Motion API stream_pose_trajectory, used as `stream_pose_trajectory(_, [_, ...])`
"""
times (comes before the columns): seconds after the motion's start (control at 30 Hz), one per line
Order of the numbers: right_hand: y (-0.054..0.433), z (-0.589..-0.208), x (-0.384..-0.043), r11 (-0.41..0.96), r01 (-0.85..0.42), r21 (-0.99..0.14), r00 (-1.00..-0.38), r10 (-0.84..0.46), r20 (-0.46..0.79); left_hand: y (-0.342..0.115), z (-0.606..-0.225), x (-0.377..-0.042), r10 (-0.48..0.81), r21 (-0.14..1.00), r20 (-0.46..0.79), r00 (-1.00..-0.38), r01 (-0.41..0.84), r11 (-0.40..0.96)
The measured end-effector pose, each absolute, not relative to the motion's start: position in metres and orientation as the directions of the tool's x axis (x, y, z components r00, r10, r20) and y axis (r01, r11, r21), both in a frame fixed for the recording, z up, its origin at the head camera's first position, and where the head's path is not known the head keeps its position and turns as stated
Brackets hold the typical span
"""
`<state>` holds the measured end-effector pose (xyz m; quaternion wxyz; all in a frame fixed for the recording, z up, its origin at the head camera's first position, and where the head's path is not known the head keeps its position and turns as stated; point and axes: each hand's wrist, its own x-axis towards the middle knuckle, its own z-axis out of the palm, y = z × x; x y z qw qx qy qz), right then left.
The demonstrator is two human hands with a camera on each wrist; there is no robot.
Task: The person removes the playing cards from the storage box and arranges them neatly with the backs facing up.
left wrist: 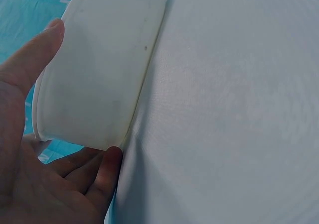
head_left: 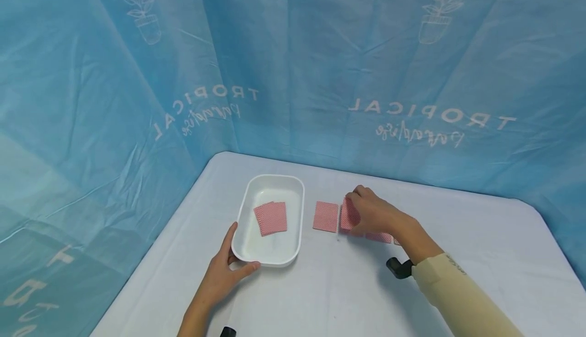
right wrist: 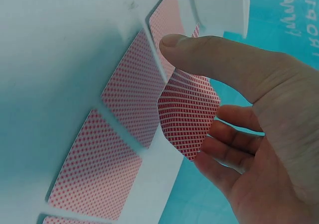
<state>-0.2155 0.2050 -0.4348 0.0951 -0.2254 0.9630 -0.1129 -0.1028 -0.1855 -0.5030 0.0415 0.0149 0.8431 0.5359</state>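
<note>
A white plastic tray (head_left: pixel 274 251) stands on the table with red-patterned playing cards (head_left: pixel 274 218) overlapping inside it, backs up. My left hand (head_left: pixel 220 276) grips the tray's near-left corner, thumb on the near side and fingers along the left end. The left wrist view shows the tray's outer wall (left wrist: pixel 99 69) between thumb and fingers. Right of the tray runs a row of face-down playing cards (head_left: pixel 326 217). Over that row my right hand (head_left: pixel 373 214) pinches one playing card (right wrist: pixel 188 119), which bows between thumb and fingertips. Its face is hidden.
A white cloth covers the table (head_left: pixel 320 296). Blue printed curtains (head_left: pixel 293 62) hang behind and along the left side. A black device (head_left: pixel 399 268) sits at the right wrist, and part of another (head_left: pixel 228 332) shows by the left one.
</note>
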Motion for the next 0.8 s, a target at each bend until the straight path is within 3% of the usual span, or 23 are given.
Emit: stream_pose_trajectory(0.8, [0.252, -0.443, -0.203, 0.885, -0.386, -0.260, -0.896, -0.427, -0.124, -0.184, -0.506, -0.104, 0.064, 0.898, -0.078, -0.995, -0.042, 0.438])
